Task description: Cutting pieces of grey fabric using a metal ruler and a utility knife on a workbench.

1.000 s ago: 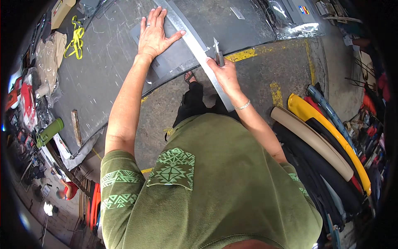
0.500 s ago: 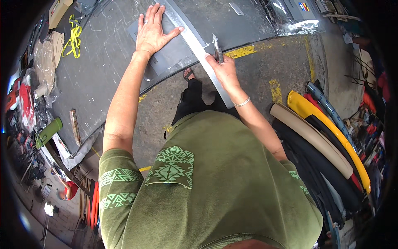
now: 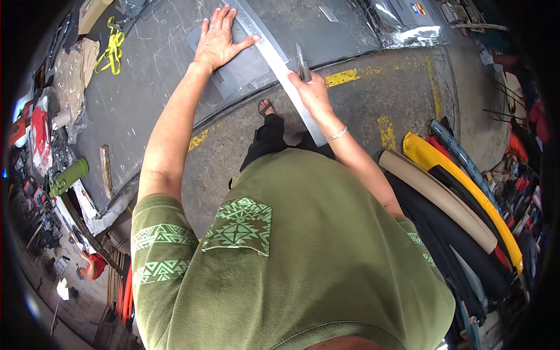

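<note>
Knife at the near end of a long straightedge on the grey surface (image 3: 151,87).

The metal straightedge (image 3: 280,70) runs far-left to near-right; left hand (image 3: 219,41) lies flat, fingers spread, beside its far end, while the right hand (image 3: 312,90), grip closed around a utility knife (image 3: 302,61), sits against its right edge.

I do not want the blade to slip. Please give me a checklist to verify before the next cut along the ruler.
1. Left hand flat on the grey sheet, pressing it: ok.
2. Left fingers clear of the ruler's cutting edge: cannot tell; the thumb tip touches the metal ruler.
3. Right hand grips the utility knife: ok.
4. Blade against the ruler edge: cannot tell.
5. Sheet lies flat on the grey table: ok.
6. Sandalled foot away from the knife: ok.
</note>
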